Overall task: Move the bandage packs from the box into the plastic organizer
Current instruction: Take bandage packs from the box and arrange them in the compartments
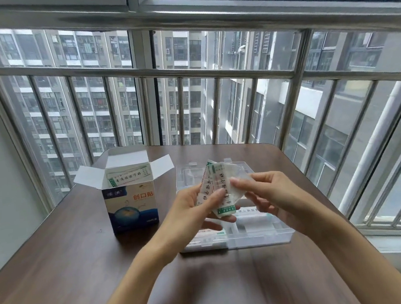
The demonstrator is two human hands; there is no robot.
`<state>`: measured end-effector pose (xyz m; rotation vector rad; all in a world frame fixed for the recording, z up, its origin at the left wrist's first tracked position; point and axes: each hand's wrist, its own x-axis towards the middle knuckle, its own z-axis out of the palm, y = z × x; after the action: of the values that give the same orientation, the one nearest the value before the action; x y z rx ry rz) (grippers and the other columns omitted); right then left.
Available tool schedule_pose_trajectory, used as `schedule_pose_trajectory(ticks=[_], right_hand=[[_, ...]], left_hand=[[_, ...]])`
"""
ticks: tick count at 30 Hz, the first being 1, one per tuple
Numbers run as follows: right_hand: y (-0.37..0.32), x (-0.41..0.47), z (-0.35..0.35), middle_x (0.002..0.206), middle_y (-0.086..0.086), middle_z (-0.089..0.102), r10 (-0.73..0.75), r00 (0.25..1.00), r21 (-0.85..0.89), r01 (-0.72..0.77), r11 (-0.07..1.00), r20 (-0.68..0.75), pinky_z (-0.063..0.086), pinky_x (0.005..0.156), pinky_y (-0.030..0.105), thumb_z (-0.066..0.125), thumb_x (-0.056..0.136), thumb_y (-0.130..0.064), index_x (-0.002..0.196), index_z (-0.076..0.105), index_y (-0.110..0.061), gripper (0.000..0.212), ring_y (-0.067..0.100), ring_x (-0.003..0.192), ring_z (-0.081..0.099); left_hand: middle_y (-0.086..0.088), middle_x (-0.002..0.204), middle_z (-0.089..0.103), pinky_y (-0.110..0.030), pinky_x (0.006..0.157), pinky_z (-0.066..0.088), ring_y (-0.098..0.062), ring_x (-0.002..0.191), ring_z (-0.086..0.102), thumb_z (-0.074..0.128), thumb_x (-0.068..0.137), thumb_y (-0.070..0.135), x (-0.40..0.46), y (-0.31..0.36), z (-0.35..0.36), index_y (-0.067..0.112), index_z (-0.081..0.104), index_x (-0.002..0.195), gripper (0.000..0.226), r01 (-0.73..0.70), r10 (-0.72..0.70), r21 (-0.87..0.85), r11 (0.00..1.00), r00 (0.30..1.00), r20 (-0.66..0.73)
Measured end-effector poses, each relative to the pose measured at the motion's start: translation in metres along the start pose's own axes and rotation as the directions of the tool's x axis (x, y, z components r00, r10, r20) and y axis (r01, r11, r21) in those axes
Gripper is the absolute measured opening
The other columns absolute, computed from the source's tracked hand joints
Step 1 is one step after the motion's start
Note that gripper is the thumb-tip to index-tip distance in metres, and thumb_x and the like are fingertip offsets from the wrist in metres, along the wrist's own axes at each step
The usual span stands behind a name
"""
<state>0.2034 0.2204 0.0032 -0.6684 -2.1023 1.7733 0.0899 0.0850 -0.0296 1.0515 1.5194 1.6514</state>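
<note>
Both your hands hold a fan of bandage packs (214, 187) above the clear plastic organizer (259, 237): left hand (196, 209) grips them, right hand (269, 194) pinches their right edge. More packs (128, 176) sit in the open box (132, 207), left on the table (57, 268).

The table (59, 280) lies bare near and to the left. The box (132, 207) stands upright at left with spread flaps, its top open from above. Just right of it, the organizer (261, 237) is open, but both hands (196, 212) (274, 198) and their packs (217, 190) hang over it. The railing (185, 73) closes off the far side.
</note>
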Motion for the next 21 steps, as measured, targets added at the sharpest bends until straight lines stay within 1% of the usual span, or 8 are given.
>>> schedule_pose_trajectory(ticks=[2,4,7,10,13,14,16,21], right_hand=[[0.003,0.000,-0.001,0.077,0.007,0.054,0.041,0.999,0.049,-0.040,0.998,-0.013,0.028,0.050,0.014,0.070,0.080,-0.026,0.087,0.075,-0.007,0.021,0.004,0.053,0.037],[0.003,0.001,-0.002,0.068,0.004,0.054,0.059,0.998,0.058,-0.058,0.997,-0.019,0.026,0.047,0.013,0.068,0.083,-0.021,0.086,0.074,-0.008,0.015,0.003,0.046,0.037],[0.000,0.001,-0.003,0.063,0.004,0.057,0.053,0.999,0.024,-0.053,0.998,-0.004,0.026,0.042,0.013,0.065,0.087,-0.020,0.086,0.071,-0.005,0.017,0.005,0.042,0.037],[-0.004,0.005,-0.002,0.073,0.009,0.067,0.020,1.000,-0.070,-0.021,0.997,-0.022,0.035,0.045,0.015,0.069,0.082,-0.029,0.091,0.072,-0.003,0.027,0.009,0.050,0.047],[-0.010,0.005,-0.007,0.081,0.013,0.073,-0.004,1.000,-0.063,0.004,0.998,-0.006,0.052,0.055,0.017,0.071,0.078,-0.018,0.092,0.072,-0.003,0.020,0.011,0.058,0.062],[-0.011,0.003,-0.010,0.082,0.012,0.074,-0.036,0.999,-0.044,0.035,0.998,-0.011,0.053,0.057,0.016,0.071,0.077,-0.016,0.091,0.073,-0.004,0.019,0.010,0.059,0.064],[-0.014,0.000,-0.016,0.082,0.010,0.074,-0.149,0.988,-0.029,0.147,0.989,-0.048,0.054,0.060,0.015,0.071,0.075,-0.015,0.092,0.073,-0.008,0.019,0.010,0.062,0.066],[-0.017,-0.004,-0.010,0.086,0.007,0.075,-0.336,0.942,0.044,0.337,0.941,-0.026,0.054,0.066,0.015,0.070,0.071,-0.011,0.100,0.071,-0.009,0.029,0.014,0.071,0.071]], left_hand=[[-0.007,0.091,0.075,-0.026,0.064,0.059,-0.022,0.079,0.073,0.053,0.094,0.023,0.000,0.001,-0.001,0.015,0.063,0.109,0.020,0.011,-0.011,-0.039,0.999,1.000,-0.006],[-0.007,0.093,0.075,-0.026,0.062,0.059,-0.022,0.084,0.073,0.052,0.095,0.021,0.000,0.000,-0.004,0.014,0.064,0.109,0.019,0.034,-0.036,-0.078,0.996,0.999,-0.026],[-0.006,0.096,0.075,-0.025,0.061,0.058,-0.021,0.086,0.073,0.052,0.096,0.020,0.001,0.001,-0.006,0.014,0.064,0.108,0.018,0.065,-0.067,-0.082,0.994,0.998,-0.014],[-0.003,0.092,0.075,-0.023,0.059,0.057,-0.019,0.083,0.073,0.052,0.095,0.019,0.001,0.000,-0.003,0.014,0.064,0.107,0.017,0.065,-0.064,-0.045,0.997,0.998,0.012],[-0.006,0.093,0.075,-0.029,0.066,0.058,-0.019,0.084,0.071,0.052,0.095,0.020,0.002,-0.002,-0.006,0.011,0.066,0.110,0.022,0.071,-0.074,-0.054,0.996,0.996,-0.056],[-0.008,0.093,0.075,-0.031,0.069,0.057,-0.020,0.084,0.071,0.052,0.096,0.020,0.003,-0.003,-0.009,0.009,0.067,0.112,0.024,0.079,-0.085,-0.067,0.995,0.992,-0.093],[-0.009,0.089,0.075,-0.029,0.063,0.058,-0.019,0.080,0.072,0.049,0.098,0.017,0.004,-0.001,-0.013,0.010,0.066,0.109,0.022,0.115,-0.132,-0.141,0.983,0.983,-0.124],[-0.003,0.081,0.073,-0.021,0.045,0.052,-0.012,0.059,0.066,0.041,0.099,0.009,0.001,0.010,-0.010,0.009,0.063,0.105,0.023,0.301,-0.308,-0.307,0.903,0.951,0.028]])
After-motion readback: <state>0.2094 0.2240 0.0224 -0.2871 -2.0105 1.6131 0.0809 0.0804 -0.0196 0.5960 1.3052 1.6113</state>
